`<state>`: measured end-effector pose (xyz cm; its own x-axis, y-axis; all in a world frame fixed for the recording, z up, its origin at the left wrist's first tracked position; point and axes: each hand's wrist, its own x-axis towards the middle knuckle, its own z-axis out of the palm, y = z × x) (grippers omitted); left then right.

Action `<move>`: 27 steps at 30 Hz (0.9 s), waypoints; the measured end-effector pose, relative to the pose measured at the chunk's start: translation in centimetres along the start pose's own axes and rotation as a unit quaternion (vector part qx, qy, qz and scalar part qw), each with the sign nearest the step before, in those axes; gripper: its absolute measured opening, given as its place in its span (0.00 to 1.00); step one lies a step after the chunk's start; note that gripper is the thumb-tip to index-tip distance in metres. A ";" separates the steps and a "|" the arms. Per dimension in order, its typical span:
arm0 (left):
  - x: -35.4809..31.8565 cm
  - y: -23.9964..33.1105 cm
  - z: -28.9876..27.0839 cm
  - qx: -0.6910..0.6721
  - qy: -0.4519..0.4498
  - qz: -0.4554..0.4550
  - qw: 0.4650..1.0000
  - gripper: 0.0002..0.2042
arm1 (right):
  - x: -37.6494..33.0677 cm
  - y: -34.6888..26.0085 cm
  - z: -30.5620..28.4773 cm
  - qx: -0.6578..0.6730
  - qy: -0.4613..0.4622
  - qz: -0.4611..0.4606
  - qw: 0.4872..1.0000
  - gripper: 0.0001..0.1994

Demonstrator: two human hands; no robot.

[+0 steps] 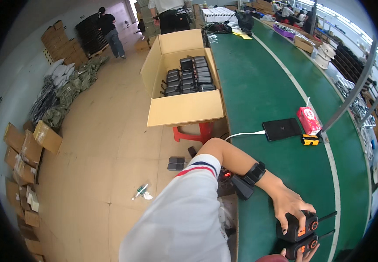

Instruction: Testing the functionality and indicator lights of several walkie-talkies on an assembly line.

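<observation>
"Where are the gadgets?"
"Around four o'clock, over the green table (259, 227): upper gadget (291, 228), lower gadget (296, 249) at its six."
"Grip?"
"Left hand (287, 202) bent closely over the upper; right hand (313, 252), partly cut off, curled round the lower."

From my distant seat, the head view gives me the left hand (290, 203) clasping a black device (292, 232) with orange buttons and a thin antenna; the right hand (314, 253), partly cut off by the lower edge, grasps a second black device (294, 250) just beside it; farther up the green table (259, 78) I see a dark tablet (281, 129) with a white cable (245, 134), a red drink carton (308, 121) and a yellow-and-black object (310, 139); an open cardboard box (187, 109) of dark units (189, 76) stands above a red stool (206, 130).
</observation>
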<state>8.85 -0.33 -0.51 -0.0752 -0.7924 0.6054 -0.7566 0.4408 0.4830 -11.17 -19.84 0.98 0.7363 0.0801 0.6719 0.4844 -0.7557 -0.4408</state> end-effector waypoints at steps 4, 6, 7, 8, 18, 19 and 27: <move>0.1 -0.2 0.3 0.005 0.003 0.001 1.000 0.23 | 0.2 -0.6 0.1 0.042 0.005 0.076 0.996 0.31; 0.1 -0.3 0.3 0.013 0.006 0.004 1.000 0.24 | 0.5 -0.2 -0.4 0.064 -0.010 0.064 0.996 0.31; 0.0 -0.4 0.4 0.018 0.010 0.007 1.000 0.24 | 0.7 -0.2 -0.4 0.051 -0.004 0.055 0.997 0.30; 0.0 -0.5 0.5 0.024 0.013 0.010 1.000 0.24 | 0.7 -0.1 -0.2 0.037 -0.003 0.042 0.998 0.30; 0.2 -0.5 0.7 0.001 0.019 0.011 1.000 0.20 | 1.2 0.1 0.1 -0.038 0.028 -0.065 0.997 0.31; 0.2 -0.5 0.7 0.002 0.016 0.010 1.000 0.21 | 1.2 0.3 0.2 -0.031 0.036 -0.072 0.996 0.31; 0.1 -0.6 0.7 0.011 0.011 0.013 1.000 0.23 | 0.9 0.4 0.2 -0.028 0.035 -0.064 0.997 0.31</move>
<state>8.87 -0.97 -1.20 -0.0801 -0.7715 0.6312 -0.7690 0.4507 0.4533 -10.22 -19.98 1.31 0.6347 0.1334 0.7612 0.5436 -0.7772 -0.3170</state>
